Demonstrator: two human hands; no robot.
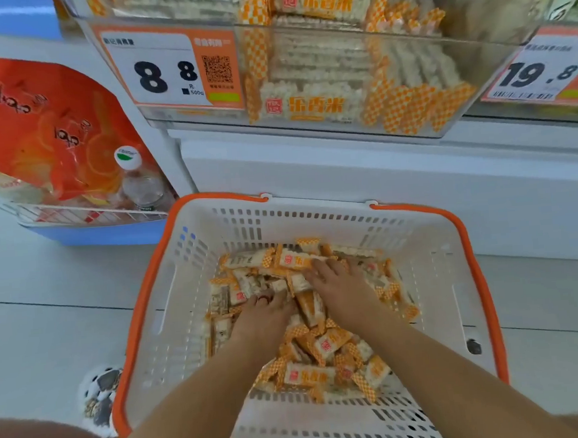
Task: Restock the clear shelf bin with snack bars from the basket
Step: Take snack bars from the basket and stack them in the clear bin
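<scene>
- A wire rack [75,213] with orange bags sat at the left edge.
- The left hand [267,314] lay in the white basket [170,295], fingers buried among snack bars [324,349] — grip impossible to tell.
- The right hand [336,284] rested flat, fingers spread on the bars.
- The clear shelf bin [357,87] — part-filled — stood at upper right.

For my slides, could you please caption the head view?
Both hands gather snack bars in the basket below the clear shelf bin.
</scene>
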